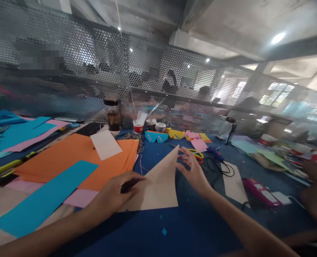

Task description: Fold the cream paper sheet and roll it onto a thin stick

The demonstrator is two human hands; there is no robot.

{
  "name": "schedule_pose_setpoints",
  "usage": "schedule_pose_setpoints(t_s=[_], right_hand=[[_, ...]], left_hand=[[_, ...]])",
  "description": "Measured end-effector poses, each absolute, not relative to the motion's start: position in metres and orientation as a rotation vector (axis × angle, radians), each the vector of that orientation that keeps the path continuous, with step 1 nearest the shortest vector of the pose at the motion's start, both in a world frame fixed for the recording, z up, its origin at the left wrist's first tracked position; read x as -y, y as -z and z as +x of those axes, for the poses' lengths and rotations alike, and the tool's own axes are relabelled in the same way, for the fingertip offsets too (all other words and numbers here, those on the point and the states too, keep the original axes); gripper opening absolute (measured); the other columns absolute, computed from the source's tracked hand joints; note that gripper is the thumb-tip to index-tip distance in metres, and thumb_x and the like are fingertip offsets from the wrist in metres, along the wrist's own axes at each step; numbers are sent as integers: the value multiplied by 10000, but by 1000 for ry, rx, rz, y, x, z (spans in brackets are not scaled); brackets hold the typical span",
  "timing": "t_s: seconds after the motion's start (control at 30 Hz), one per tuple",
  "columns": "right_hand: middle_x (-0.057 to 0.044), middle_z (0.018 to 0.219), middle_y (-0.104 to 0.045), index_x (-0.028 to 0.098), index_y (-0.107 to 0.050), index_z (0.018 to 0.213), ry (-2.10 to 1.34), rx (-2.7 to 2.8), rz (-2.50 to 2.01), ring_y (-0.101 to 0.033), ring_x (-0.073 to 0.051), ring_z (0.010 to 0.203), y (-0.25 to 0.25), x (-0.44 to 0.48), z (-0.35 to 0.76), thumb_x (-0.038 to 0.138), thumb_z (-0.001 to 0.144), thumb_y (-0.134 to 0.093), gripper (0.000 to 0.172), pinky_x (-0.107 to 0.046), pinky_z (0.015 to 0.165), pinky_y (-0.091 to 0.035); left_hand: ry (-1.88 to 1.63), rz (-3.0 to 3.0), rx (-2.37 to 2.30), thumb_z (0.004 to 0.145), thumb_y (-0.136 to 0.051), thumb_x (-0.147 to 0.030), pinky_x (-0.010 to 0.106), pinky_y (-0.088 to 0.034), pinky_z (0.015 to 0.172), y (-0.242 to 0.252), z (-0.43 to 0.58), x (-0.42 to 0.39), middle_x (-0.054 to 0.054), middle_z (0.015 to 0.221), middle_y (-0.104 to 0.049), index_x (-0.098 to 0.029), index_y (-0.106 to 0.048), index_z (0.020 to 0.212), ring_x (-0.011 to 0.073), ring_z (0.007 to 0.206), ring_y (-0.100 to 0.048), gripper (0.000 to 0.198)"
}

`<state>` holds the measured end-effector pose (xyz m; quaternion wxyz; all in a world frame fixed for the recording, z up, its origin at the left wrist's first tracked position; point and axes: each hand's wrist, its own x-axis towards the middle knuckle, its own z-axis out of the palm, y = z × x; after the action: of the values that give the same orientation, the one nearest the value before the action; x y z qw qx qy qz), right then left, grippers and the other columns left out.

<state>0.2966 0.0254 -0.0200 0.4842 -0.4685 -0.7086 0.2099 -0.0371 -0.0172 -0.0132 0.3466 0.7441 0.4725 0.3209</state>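
Observation:
A sheet of beige paper (159, 189) is in front of me on the blue tabletop, its far corner rising to a point. At the sheet's left edge, my left hand (115, 194) holds it with thumb and index finger, the other fingers curled. Beside the raised corner is my right hand (192, 169), open, fingers spread; whether a fingertip touches the paper is unclear. Just behind that hand lie yellow-handled scissors (197, 153). A blue glue gun (214, 154) with a black cord rests to their right.
Orange sheets (59, 153) and a blue strip (46, 198) cover the left side. Cups (138, 127), a jar (112, 116) and a blue paper mask (156, 137) stand along the perforated screen (147, 71). A pink device (262, 192) lies right, near another person's arm (315, 200).

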Motion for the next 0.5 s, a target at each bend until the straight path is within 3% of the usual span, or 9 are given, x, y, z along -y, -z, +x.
schedule_pose_setpoints(t_s=[0.1,0.23,0.33,0.5], right_hand=[[-150,1320,-738,211,-542,1518,-630,1647,-1114,-768,-232,1029,21,-29,294,407,993,-726,589,-427,965,-648],[-124,1230,-752,205,-664,1282,-548,1635,-1171,-753,-226,1048,19,-30,290,320,1000,-689,306,-389,958,-627],[-111,1177,-739,206,-719,1138,-445,1688,-1213,-738,-230,1046,10,-26,287,248,1017,-655,144,-400,986,-608],[-67,1104,-756,226,-747,1036,-412,1877,-1208,-724,-226,1073,-16,-13,278,149,994,-681,110,-386,1027,-571]], left_hand=[[-791,1889,-1292,909,-698,-611,350,-617,775,21,-42,8,52,980,-848,-274,-828,1227,272,858,-772,481],[-803,1861,-1278,902,-701,-718,351,-647,802,35,-50,-2,76,1077,-871,-292,-839,1202,315,950,-820,539],[-773,1843,-1283,926,-686,-734,359,-664,904,39,-55,-4,69,1215,-869,-330,-840,1213,346,1134,-821,519],[-703,1802,-1318,903,-680,-764,394,-697,872,32,-60,-1,27,1191,-881,-400,-855,1206,359,1075,-837,505]])
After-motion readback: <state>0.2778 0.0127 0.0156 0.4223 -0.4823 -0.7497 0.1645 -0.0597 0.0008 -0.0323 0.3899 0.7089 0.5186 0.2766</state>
